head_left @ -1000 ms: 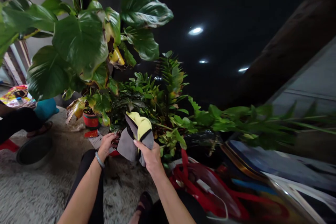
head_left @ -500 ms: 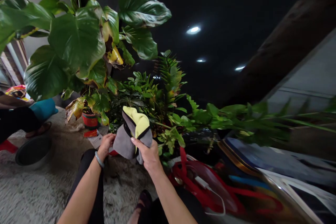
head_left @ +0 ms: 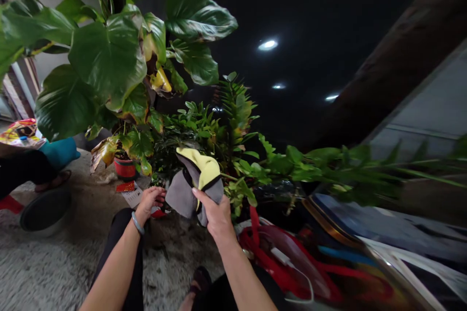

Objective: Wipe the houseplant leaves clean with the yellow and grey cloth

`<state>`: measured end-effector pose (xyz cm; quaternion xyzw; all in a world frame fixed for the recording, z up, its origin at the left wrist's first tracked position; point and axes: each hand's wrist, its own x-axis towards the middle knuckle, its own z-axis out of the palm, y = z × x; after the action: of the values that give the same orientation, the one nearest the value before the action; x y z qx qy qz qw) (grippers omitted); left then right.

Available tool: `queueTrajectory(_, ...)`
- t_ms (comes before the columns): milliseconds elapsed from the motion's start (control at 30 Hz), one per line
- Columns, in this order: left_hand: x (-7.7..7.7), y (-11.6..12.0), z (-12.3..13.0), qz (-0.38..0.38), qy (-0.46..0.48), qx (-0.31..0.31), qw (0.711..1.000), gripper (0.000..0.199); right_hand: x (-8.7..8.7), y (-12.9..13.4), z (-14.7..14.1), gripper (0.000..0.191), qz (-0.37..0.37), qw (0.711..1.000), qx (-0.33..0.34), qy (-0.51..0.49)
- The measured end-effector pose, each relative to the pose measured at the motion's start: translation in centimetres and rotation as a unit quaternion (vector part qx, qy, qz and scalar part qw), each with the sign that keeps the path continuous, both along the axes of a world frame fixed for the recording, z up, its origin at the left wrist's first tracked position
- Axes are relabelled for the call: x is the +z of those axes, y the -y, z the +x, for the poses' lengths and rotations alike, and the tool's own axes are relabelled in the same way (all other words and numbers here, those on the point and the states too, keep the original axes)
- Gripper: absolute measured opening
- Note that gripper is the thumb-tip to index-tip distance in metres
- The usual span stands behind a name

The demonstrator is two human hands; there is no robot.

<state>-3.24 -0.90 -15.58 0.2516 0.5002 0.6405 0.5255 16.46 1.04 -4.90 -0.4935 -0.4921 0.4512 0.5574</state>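
Just ahead of the person's knees, in front of the low greenery [head_left: 204, 126], a grey-and-yellow cloth [head_left: 184, 194] is held up off the concrete floor [head_left: 73, 262], bunched in loose folds with its yellow side outward at the top. The right hand [head_left: 221, 216] is clamped on the cloth's lower right part, thumb pressed over the front; the other fingers are mostly hidden behind the fabric. The left hand [head_left: 150, 200] is just beside the cloth's left edge, its fingers bent and close together — whether they touch the fabric or pinch anything small, I cannot tell

For good handling, the thumb grip looks sound: it pins several layers at once, so the folds should not slip open. A slightly fuller grip, with more of the palm behind the cloth, would probably steady the flap that hangs free on the left. The left hand is well placed to support that flap, ideally with a light touch rather than a tug. Leafy stems crowd the cloth's far side, so small wrist movements seem wiser than wide sweeps — black trim could snag on a stem. It also makes sense to hold the hanging grey corners clear of the dusty floor and of the red bag [head_left: 260, 248] at the right
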Motion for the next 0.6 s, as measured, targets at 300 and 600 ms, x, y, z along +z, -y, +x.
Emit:
queueTrajectory(300,0.2,0.2,0.5,0.000,-0.021,-0.002,1.000,0.022,-5.4,4.1,-1.2,0.026,-0.125,0.973,0.192,0.025)
queueTrajectory(600,0.5,0.1,0.7,0.000,-0.002,-0.007,1.000,0.029,1.3,-0.8,-1.8,0.043,0.035,0.999,-0.028,0.030)
